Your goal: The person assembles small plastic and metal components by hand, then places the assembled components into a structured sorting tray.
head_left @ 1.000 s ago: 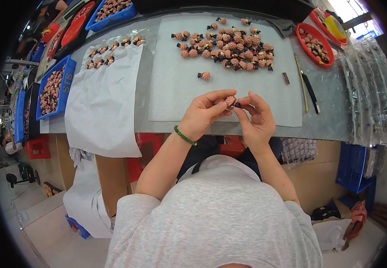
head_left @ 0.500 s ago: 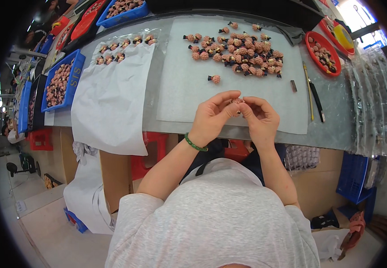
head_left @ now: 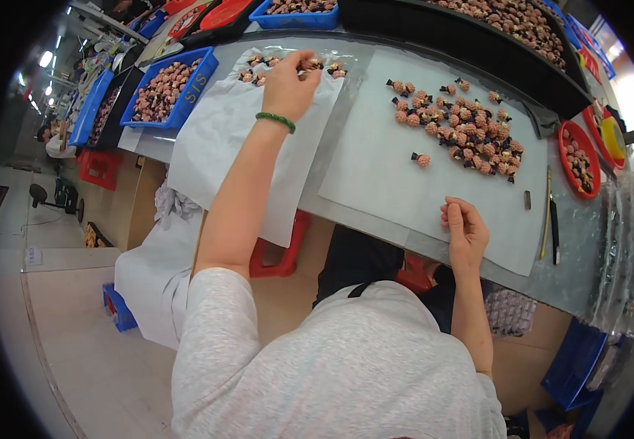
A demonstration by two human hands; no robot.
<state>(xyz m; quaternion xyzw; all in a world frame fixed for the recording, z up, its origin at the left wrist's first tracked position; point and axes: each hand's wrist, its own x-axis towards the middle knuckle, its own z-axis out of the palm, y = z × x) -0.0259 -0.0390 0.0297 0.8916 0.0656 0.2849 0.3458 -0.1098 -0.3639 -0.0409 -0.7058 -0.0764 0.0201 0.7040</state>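
At the far left of the table, my left hand [head_left: 291,86] pinches a small pink, bumpy figurine with a dark end [head_left: 311,65]. It is over a row of similar figurines [head_left: 258,61] on clear plastic and white paper [head_left: 233,139]. My right hand [head_left: 465,235] is above the front edge of the white sheet [head_left: 375,146], its fingers curled in and thumb raised, with nothing visible in them. Beyond it lies a loose heap of pink figurines [head_left: 471,128] with dark ends. A single figurine [head_left: 422,160] lies apart, nearer to me.
A blue tray [head_left: 201,77] full of pink pieces stands at the left; a long black bin [head_left: 434,36] runs along the back. At the right are a red bowl [head_left: 588,189], a yellow stick [head_left: 547,219], a black pen-like tool [head_left: 555,234] and clear plastic trays [head_left: 621,256].
My hands were together over the sheet around a small piece. My left hand has moved far left to the row with a figurine; my right stays near the table's front. The view has shifted.
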